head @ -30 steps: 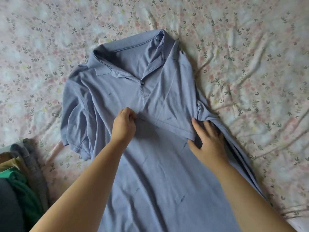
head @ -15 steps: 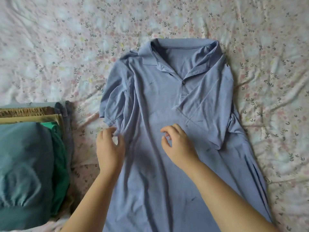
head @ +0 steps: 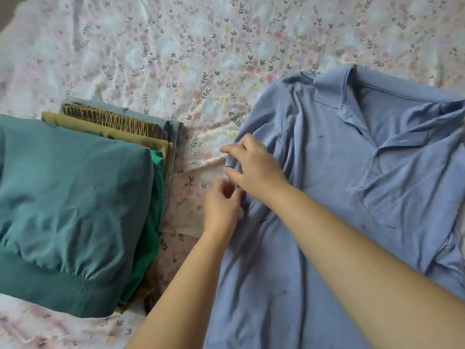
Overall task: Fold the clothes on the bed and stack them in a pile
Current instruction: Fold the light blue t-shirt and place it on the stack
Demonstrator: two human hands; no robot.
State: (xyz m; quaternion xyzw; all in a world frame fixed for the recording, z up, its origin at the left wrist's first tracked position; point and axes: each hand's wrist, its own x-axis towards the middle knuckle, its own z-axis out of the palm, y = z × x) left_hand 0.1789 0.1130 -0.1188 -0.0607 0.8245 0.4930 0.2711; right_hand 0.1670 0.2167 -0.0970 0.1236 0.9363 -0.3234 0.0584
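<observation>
A light blue polo shirt (head: 352,187) lies face up on the flowered bed sheet (head: 176,46), collar at the upper right, its right sleeve folded in over the chest. My right hand (head: 254,167) reaches across to the shirt's left sleeve and pinches its hem between thumb and fingers. Just below it my left hand (head: 221,205) pinches the sleeve's edge near the side seam. A pile of folded clothes (head: 75,197) sits at the left, a teal sweater on top, with green, tan and grey pieces under it.
The sheet is wrinkled and open above the pile and the shirt. A narrow strip of sheet separates the pile from the shirt's left edge. The shirt's lower part runs out of the bottom of the view under my forearms.
My view has swung left, so the pile fills the left side. Both hands have moved from the shirt's middle to its left sleeve and taken hold of it.
</observation>
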